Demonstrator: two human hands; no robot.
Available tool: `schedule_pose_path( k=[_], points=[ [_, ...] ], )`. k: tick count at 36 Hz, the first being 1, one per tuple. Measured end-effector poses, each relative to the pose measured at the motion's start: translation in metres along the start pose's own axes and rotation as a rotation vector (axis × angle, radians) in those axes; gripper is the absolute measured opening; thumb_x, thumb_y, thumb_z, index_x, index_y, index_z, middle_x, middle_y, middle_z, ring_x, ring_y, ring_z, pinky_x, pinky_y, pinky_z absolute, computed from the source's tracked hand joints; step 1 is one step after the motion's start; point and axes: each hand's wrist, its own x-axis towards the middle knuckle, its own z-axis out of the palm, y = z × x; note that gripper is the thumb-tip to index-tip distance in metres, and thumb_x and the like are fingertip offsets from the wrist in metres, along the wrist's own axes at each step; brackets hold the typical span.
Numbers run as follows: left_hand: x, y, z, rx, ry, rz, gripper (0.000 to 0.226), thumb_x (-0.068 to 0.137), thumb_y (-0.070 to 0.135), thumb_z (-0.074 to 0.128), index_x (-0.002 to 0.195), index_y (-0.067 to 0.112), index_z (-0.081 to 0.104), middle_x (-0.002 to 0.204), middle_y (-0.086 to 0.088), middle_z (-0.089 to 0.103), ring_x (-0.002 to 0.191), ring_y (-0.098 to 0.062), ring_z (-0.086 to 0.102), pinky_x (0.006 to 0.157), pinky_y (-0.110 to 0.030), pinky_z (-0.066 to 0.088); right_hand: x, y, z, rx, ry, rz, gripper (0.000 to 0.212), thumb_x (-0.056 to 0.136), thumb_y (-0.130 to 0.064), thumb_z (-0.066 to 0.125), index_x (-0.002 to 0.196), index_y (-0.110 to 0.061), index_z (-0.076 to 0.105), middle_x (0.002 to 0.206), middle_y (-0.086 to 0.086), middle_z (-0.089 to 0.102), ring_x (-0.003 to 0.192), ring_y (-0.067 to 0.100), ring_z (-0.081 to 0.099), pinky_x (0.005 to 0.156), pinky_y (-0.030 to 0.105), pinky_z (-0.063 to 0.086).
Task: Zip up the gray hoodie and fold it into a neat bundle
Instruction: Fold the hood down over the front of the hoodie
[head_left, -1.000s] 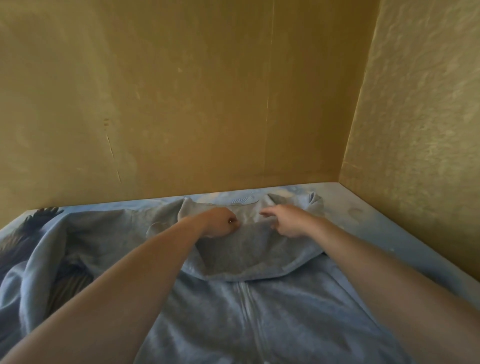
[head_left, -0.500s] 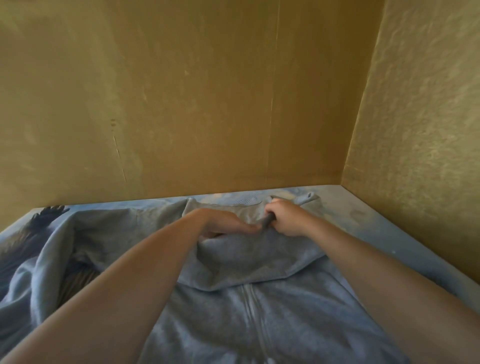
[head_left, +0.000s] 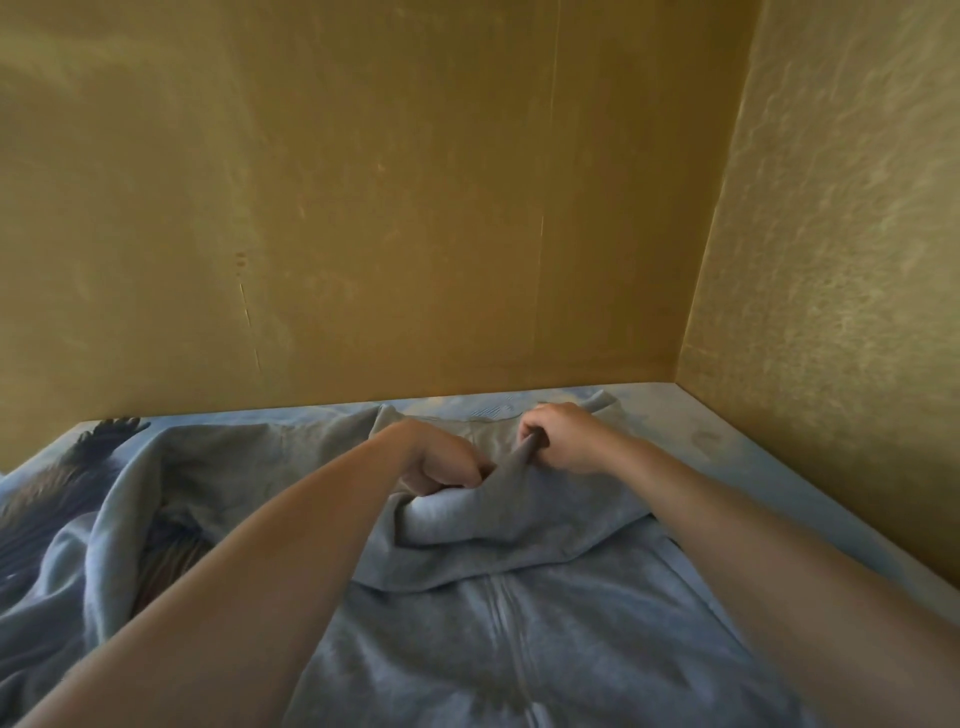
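Observation:
The gray hoodie (head_left: 571, 634) lies flat on the bed, front up, its zipper (head_left: 506, 618) closed down the middle. Its hood (head_left: 498, 525) is folded down over the chest. My left hand (head_left: 441, 462) grips the hood's fabric with curled fingers. My right hand (head_left: 561, 439) pinches a raised ridge of the same hood just to the right. Both hands are close together at the far end of the garment. One sleeve (head_left: 104, 525) lies rumpled at the left.
The bed's blue patterned sheet (head_left: 737, 441) runs into a corner of two yellow walls (head_left: 415, 208). A dark bird print on the sheet (head_left: 78, 467) shows at the left. The right wall (head_left: 831, 312) stands close beside the hoodie.
Both hands came together on the hood and closed on its fabric, drawing it up into a ridge. The hood has bunched and shifted slightly toward me.

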Motion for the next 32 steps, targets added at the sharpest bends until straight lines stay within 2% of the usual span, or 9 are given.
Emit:
schedule_pose_path(
  k=[6,11,14,15,17,22,25,29,32],
  points=[
    [0.001,0.002,0.001,-0.053,0.004,0.046,0.042,0.103,-0.002,0.048,0.145,0.002,0.052,0.141,-0.017,0.062,0.129,-0.028,0.061,0.108,-0.038,0.051,0.0,0.003,-0.001,0.016,-0.011,0.008,0.03,0.085,-0.008,0.062,0.082,-0.038,0.061,0.1,-0.01,0.066,0.098,0.014,0.06,0.087,0.036,0.052],
    [0.0,-0.001,-0.004,-0.129,0.091,0.078,0.034,0.102,0.007,0.054,0.134,-0.002,0.06,0.132,-0.017,0.068,0.123,-0.028,0.065,0.108,-0.039,0.051,0.0,0.004,-0.002,0.008,-0.023,0.026,0.036,0.09,-0.011,0.064,0.122,-0.028,0.066,0.129,-0.003,0.066,0.12,0.02,0.059,0.102,0.039,0.048],
    [-0.008,0.001,-0.003,-0.178,0.21,0.126,0.015,0.099,0.01,0.057,0.104,0.001,0.068,0.102,-0.013,0.073,0.096,-0.022,0.07,0.09,-0.034,0.056,-0.001,0.002,-0.003,-0.017,-0.054,0.046,0.058,0.093,-0.012,0.063,0.149,-0.021,0.049,0.15,0.005,0.052,0.138,0.025,0.048,0.113,0.038,0.039],
    [-0.01,0.002,-0.003,-0.167,0.277,0.154,0.011,0.098,0.011,0.058,0.09,0.007,0.065,0.085,-0.008,0.067,0.082,-0.018,0.064,0.078,-0.032,0.053,-0.001,0.001,-0.002,-0.02,-0.058,0.056,0.066,0.094,-0.012,0.063,0.156,-0.02,0.041,0.156,0.006,0.045,0.144,0.026,0.042,0.117,0.037,0.035],
    [-0.011,0.001,-0.006,-0.109,0.447,0.205,0.018,0.097,0.017,0.059,0.079,0.015,0.056,0.072,-0.001,0.053,0.07,-0.015,0.05,0.068,-0.029,0.044,-0.001,0.002,0.002,-0.015,-0.056,0.086,0.077,0.095,-0.015,0.062,0.163,-0.017,0.025,0.165,0.008,0.032,0.151,0.026,0.031,0.121,0.037,0.03],
    [-0.007,-0.003,-0.022,0.17,0.892,0.259,0.016,0.094,0.026,0.064,0.082,0.015,0.062,0.077,-0.001,0.057,0.075,-0.02,0.053,0.06,-0.029,0.038,0.009,0.0,0.02,0.009,-0.064,0.156,0.102,0.094,-0.035,0.066,0.165,-0.017,-0.005,0.173,0.003,0.004,0.153,0.031,0.028,0.118,0.044,0.037],
    [-0.01,-0.011,-0.029,0.338,1.025,0.234,0.011,0.093,0.026,0.065,0.096,0.016,0.065,0.089,-0.006,0.067,0.085,-0.027,0.061,0.071,-0.033,0.049,0.011,-0.007,0.027,0.011,-0.087,0.137,0.105,0.095,-0.045,0.064,0.164,-0.018,-0.01,0.173,0.002,-0.005,0.156,0.03,0.02,0.121,0.046,0.032],
    [-0.017,-0.024,-0.034,0.595,0.994,0.08,0.033,0.091,0.04,0.066,0.118,0.021,0.061,0.104,-0.007,0.069,0.094,-0.029,0.064,0.078,-0.038,0.054,0.014,-0.012,0.036,0.018,-0.198,0.15,0.111,0.093,-0.05,0.066,0.163,-0.025,-0.016,0.172,0.0,-0.012,0.155,0.033,0.022,0.119,0.048,0.035],
    [-0.021,-0.034,-0.037,0.738,0.881,-0.074,0.048,0.094,0.053,0.06,0.128,0.019,0.06,0.125,-0.007,0.066,0.114,-0.031,0.062,0.095,-0.042,0.051,0.016,-0.011,0.044,-0.05,-0.299,0.167,0.122,0.086,-0.057,0.072,0.162,-0.024,-0.017,0.172,0.001,-0.014,0.154,0.034,0.024,0.119,0.049,0.035]
  ],
)
